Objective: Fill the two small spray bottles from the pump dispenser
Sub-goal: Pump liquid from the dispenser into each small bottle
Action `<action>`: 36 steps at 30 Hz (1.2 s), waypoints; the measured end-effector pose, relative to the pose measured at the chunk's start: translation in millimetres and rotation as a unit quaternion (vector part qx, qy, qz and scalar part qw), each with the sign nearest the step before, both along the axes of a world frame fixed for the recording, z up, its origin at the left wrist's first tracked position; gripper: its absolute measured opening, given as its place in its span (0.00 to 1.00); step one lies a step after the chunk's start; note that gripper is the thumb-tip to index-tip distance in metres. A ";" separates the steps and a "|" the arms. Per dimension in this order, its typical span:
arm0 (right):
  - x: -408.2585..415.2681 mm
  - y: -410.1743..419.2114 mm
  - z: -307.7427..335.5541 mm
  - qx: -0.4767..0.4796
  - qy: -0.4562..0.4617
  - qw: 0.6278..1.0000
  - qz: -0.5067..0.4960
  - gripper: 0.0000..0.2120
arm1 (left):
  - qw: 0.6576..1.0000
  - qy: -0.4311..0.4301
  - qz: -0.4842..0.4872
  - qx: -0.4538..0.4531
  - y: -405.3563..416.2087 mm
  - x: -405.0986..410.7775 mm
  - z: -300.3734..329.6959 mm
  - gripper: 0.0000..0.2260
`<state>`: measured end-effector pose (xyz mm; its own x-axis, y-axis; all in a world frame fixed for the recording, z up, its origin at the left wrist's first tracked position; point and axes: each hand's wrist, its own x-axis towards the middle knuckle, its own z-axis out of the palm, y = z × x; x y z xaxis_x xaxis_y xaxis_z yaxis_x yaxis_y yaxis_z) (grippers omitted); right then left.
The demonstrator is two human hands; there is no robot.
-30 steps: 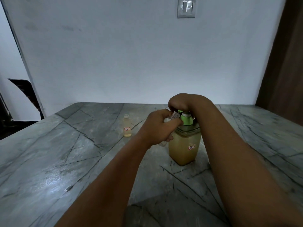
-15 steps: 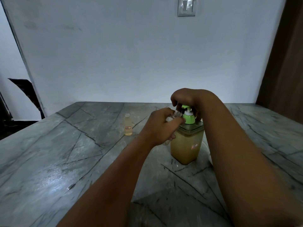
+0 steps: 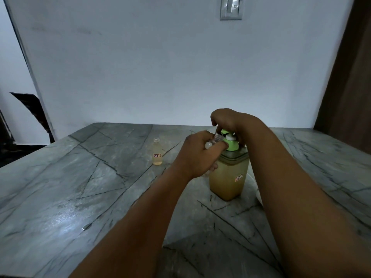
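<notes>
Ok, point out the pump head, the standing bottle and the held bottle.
pump head (image 3: 230,139): head view, white collar under the green top.
standing bottle (image 3: 157,156): head view, labelled middle.
held bottle (image 3: 218,138): head view, clear threaded neck above the left hand's fingers.

Two small bottles, one pump dispenser, two hands, one table, one wall switch.

One uncapped spray bottle (image 3: 157,151) stands left of centre; a second bottle (image 3: 216,139) sits in the left hand (image 3: 197,155) at centre. One dispenser (image 3: 229,173) stands right of centre under the right hand (image 3: 226,119). One marble table (image 3: 80,187) fills the lower frame; one switch (image 3: 230,8) at top.
</notes>
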<state>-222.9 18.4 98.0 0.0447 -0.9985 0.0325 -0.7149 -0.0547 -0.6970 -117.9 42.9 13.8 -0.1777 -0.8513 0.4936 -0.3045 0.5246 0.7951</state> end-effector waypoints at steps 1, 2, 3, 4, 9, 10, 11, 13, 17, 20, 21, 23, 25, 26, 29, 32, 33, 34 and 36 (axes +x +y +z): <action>1.3 -0.3 0.3 -0.008 -0.022 1.000 -0.007 0.18 | 1.000 0.002 0.003 -0.004 0.0 0.5 -0.1 0.07; 1.9 -1.2 0.2 -0.008 -0.028 1.000 -0.006 0.18 | 1.000 0.002 0.007 -0.010 0.2 1.0 -0.1 0.07; 1.3 -2.3 -0.2 0.003 -0.033 0.999 -0.002 0.16 | 1.000 0.003 0.011 -0.016 -0.1 1.4 -0.4 0.07; 0.1 -4.4 -0.7 0.012 -0.035 0.999 0.004 0.13 | 1.000 0.005 0.013 -0.021 0.1 1.8 -0.4 0.08; -3.7 -5.3 -2.9 0.052 -0.089 0.995 -0.016 0.07 | 0.998 -0.008 0.032 -0.062 -0.9 1.3 -3.0 0.07; -2.8 -6.3 -3.4 0.054 -0.100 0.993 -0.017 0.07 | 0.997 -0.009 0.034 -0.065 -1.4 2.0 -3.2 0.07; -2.1 -7.3 -3.5 0.056 -0.108 0.992 -0.018 0.09 | 0.997 -0.009 0.036 -0.063 -2.1 2.9 -3.2 0.07; -3.3 -10.7 -4.2 0.064 -0.125 0.990 -0.015 0.13 | 0.998 -0.002 0.036 -0.042 -2.8 5.6 -2.0 0.06; -5.6 -9.3 1.0 0.063 -0.081 0.995 0.002 0.20 | 1.000 0.003 0.017 0.010 -1.0 7.1 1.5 0.07; 2.6 -0.2 5.3 0.024 -0.006 1.000 -0.011 0.13 | 1.000 0.007 0.009 0.027 -3.0 7.2 2.7 0.08; 3.8 1.6 6.0 0.019 -0.003 1.000 -0.005 0.12 | 0.999 0.015 0.006 0.036 -3.9 7.1 2.4 0.08; 1.6 1.1 5.4 0.015 0.040 0.999 0.028 0.16 | 0.998 0.027 0.003 0.049 -4.5 6.3 2.3 0.09; 0.2 0.2 5.1 0.019 0.073 0.996 0.041 0.15 | 0.998 0.026 0.007 0.048 -4.7 4.8 2.8 0.09; -0.2 1.4 4.9 0.022 0.074 0.996 0.040 0.12 | 0.999 0.024 0.010 0.047 -4.5 4.3 3.1 0.09; 4.0 -2.7 3.9 0.011 0.082 0.996 0.037 0.10 | 0.999 0.018 0.016 0.044 -4.4 3.9 4.1 0.10; 9.4 -8.4 -1.1 0.003 0.089 0.996 0.008 0.16 | 0.998 0.020 0.017 0.049 -3.5 3.7 5.0 0.08; 10.1 -9.4 -2.2 -0.001 0.088 0.996 0.005 0.15 | 0.998 0.022 0.017 0.050 -3.4 3.6 5.3 0.08; 11.2 -8.2 -1.9 0.001 0.088 0.996 0.006 0.12 | 0.998 0.022 0.016 0.050 -3.7 3.3 5.4 0.08; 11.1 -3.3 0.1 0.004 0.096 0.995 0.015 0.06 | 0.999 0.018 0.018 0.045 -4.3 3.7 4.8 0.07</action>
